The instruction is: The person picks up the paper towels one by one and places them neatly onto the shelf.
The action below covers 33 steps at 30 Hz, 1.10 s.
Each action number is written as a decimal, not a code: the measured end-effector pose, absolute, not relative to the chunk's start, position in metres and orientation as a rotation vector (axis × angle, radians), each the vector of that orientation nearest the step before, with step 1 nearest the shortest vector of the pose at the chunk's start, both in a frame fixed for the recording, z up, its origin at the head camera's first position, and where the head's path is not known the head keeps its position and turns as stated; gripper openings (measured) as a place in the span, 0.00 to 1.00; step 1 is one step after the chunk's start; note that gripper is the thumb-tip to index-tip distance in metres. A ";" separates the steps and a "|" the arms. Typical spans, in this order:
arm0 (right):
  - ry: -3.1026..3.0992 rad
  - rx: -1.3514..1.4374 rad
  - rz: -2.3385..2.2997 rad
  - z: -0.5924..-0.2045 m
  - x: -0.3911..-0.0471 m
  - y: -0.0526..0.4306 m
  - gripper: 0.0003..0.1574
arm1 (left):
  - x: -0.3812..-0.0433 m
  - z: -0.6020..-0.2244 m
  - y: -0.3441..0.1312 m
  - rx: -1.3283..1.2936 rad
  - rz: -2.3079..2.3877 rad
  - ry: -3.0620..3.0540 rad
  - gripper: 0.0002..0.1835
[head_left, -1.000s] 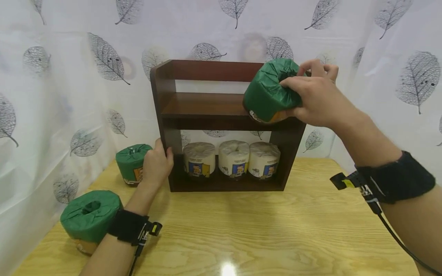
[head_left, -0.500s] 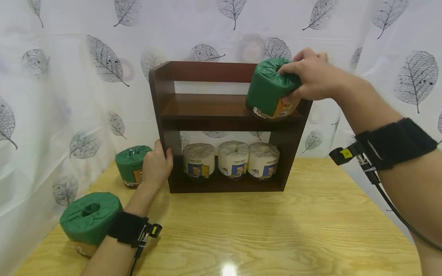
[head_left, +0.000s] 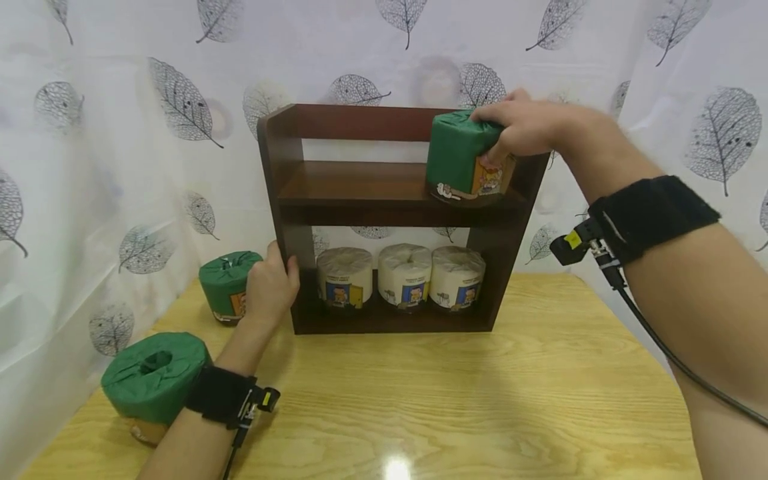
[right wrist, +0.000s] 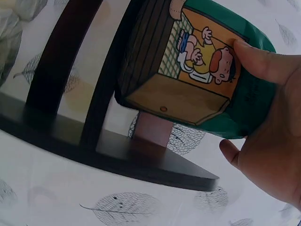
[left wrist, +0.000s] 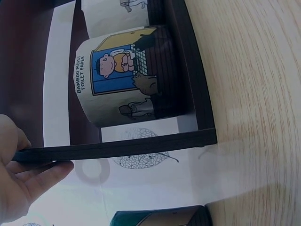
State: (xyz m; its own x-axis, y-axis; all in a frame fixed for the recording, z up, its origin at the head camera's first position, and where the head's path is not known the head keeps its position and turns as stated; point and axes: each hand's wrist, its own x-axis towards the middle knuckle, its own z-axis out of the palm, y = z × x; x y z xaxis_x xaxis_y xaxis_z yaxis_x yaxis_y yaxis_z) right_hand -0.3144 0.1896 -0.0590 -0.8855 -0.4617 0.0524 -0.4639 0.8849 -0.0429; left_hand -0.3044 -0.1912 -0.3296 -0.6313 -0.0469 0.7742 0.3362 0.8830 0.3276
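My right hand (head_left: 531, 127) grips a green-wrapped toilet paper roll (head_left: 459, 157) from above, at the right end of the upper board of a dark brown wooden shelf (head_left: 360, 183). The roll stands nearly upright with its base at the board; whether it bears on it fully is hard to tell. In the right wrist view, the thumb presses the roll's printed side (right wrist: 197, 66). My left hand (head_left: 271, 290) grips the shelf's left side panel (left wrist: 117, 145), fingers outside and thumb at its front edge. Three white-wrapped rolls (head_left: 405, 277) stand in the lower compartment.
Two more green rolls stand on the left of the wooden table (head_left: 384, 393): one (head_left: 228, 287) beside the left hand, one (head_left: 157, 377) nearer, by the left forearm. A white leaf-print curtain (head_left: 150, 167) hangs behind and at the sides.
My right hand has brought the green roll slightly left and lower onto the upper level, turning it from tilted to nearly upright. The left hand stays on the side panel.
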 end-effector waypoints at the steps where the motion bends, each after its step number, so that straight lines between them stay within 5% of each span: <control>1: -3.026 0.737 0.133 -0.059 -0.316 0.190 0.36 | -0.305 -0.329 -0.191 -0.212 -0.566 -2.186 0.15; 10: -2.988 0.773 0.108 -0.051 -0.318 0.188 0.36 | -0.308 -0.325 -0.188 -0.216 -0.567 -2.181 0.14; 24: -2.833 0.593 -0.162 -0.055 -0.315 0.166 0.51 | -0.310 -0.328 -0.190 -0.243 -0.552 -2.136 0.16; 33: -2.869 0.727 -0.068 -0.057 -0.329 0.181 0.43 | -0.306 -0.335 -0.192 -0.232 -0.580 -2.163 0.17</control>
